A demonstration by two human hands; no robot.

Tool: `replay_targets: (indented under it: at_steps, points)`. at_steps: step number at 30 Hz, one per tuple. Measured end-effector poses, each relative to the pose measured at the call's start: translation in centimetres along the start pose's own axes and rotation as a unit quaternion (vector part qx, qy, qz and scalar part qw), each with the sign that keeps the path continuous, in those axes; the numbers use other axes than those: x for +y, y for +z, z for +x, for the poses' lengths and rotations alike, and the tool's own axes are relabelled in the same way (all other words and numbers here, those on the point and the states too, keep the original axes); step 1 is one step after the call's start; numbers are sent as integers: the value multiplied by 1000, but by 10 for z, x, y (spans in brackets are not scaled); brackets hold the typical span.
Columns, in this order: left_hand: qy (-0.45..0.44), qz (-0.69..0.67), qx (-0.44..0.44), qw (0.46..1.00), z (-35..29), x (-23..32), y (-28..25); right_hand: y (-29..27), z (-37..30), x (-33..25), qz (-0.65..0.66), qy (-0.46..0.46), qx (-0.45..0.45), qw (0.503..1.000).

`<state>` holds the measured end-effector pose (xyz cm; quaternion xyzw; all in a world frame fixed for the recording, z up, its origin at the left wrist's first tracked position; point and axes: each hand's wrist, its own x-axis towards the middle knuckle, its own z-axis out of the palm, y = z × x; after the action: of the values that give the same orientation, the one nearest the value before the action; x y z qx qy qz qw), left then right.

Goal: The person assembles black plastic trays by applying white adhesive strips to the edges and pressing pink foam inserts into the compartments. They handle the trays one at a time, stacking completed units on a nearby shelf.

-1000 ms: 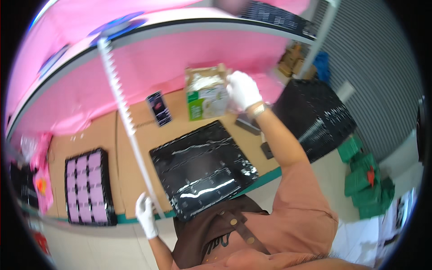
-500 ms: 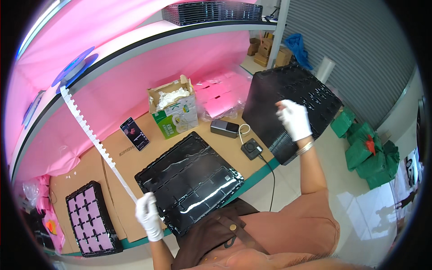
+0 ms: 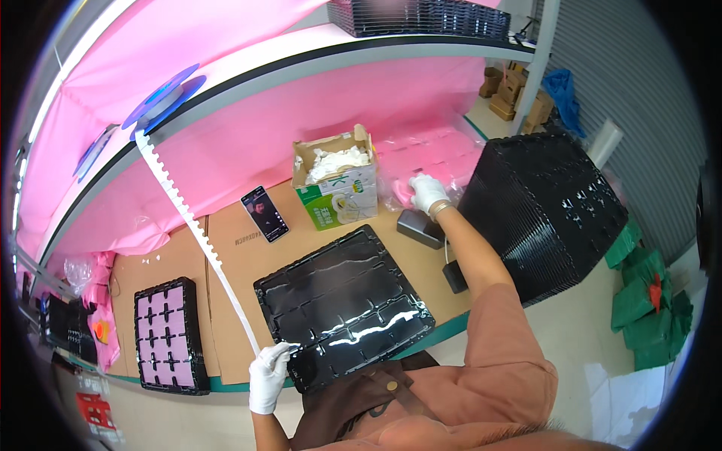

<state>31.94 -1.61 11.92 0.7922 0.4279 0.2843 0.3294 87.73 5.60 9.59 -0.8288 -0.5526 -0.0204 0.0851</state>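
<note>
Left hand (image 3: 269,376): fingers drawn together beside the left edge of the black tray (image 3: 338,301), at the lower end of the white strip (image 3: 197,234).
Right hand (image 3: 427,193): fingers curled narrow at the pink sheets (image 3: 432,154).
Black tray: on the desk (image 3: 444,328), against the apron (image 3: 353,392).
Pink-sheet step: reaching among them, I judge; lifting one would call for a pinch on that single layer.
Hidden: some fingertips; at this size I cannot tell whether either hand grips anything.
Cut off: upper-shelf tray stack (image 3: 421,19), at the top.
</note>
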Motion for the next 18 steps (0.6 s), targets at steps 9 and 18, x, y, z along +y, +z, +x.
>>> replay_targets:
  at_steps: [9,18]
  points:
    - [-44,-66,-19,997,47,28,8,30,27,32,180,85,-18,980]
    - [-90,-406,-237,878,136,69,110,-89,-66,-33,394,-241,124,878]
